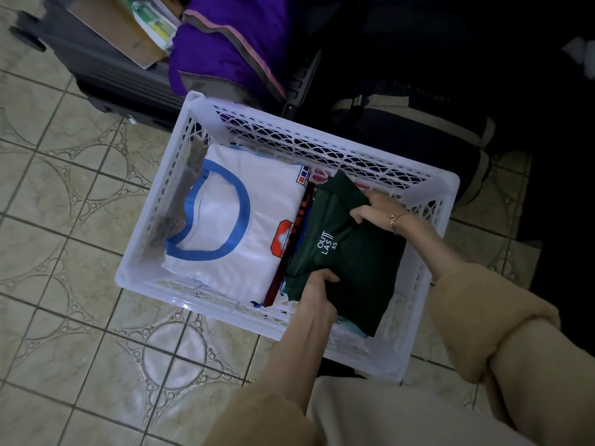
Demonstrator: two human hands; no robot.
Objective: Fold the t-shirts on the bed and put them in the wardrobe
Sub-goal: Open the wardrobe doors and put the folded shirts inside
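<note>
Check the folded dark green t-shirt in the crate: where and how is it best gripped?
Probably by its two opposite short edges, from above, as the left hand and right hand do now. The dark green t-shirt lies flat atop a stack in the white crate, so pinching both ends should keep the fold together.

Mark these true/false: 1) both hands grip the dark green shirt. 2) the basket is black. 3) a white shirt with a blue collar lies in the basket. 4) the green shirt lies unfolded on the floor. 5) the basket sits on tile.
1) Both the left hand and the right hand grip the dark green t-shirt: true.
2) False: the plastic basket is white, with lattice walls.
3) The white t-shirt with the blue collar lies folded in the basket: true.
4) False: the green shirt is folded and inside the basket.
5) The basket sits on the tiled floor: true.
</note>
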